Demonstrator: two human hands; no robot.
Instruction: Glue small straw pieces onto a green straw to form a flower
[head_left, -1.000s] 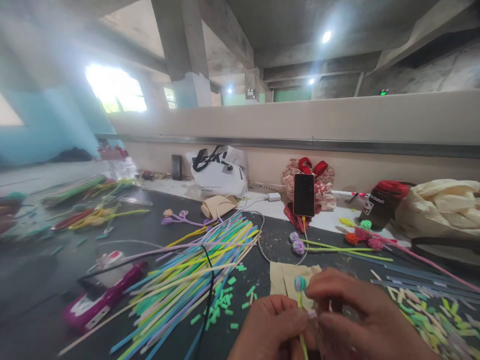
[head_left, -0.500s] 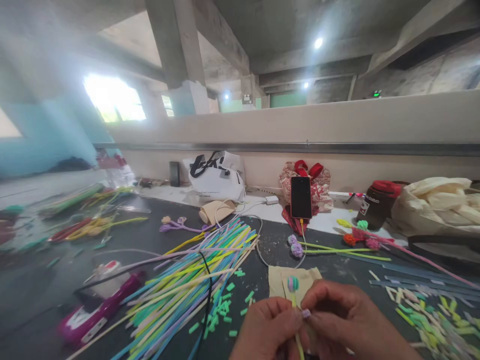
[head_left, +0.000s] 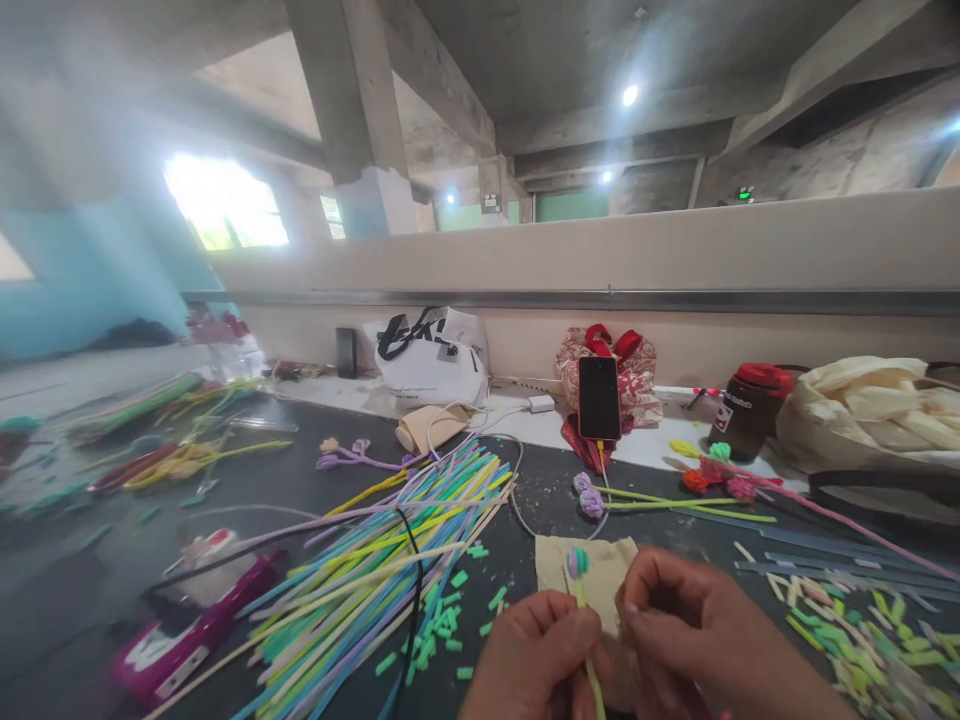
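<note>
My left hand is closed in a pinch around a yellow pipe-cleaner flower stem. On top of that stem sits a round bud in teal and lilac. A little to the right, my right hand is closed, with thumb and forefinger pressed together and apart from the stem. Whatever its fingertips may hold is too small or hidden to name. Behind both hands lies a beige paper piece on the dark tabletop, partly covered by them.
Many coloured pipe cleaners lie left of the hands, near a purple glue gun. Short cut pieces are scattered at right. Finished flower stems, a phone, a white bag and a dark jar stand or lie behind.
My right hand has drawn slightly up and right, away from the stem. The small lilac piece at its fingertips no longer shows. My left hand keeps its hold.
</note>
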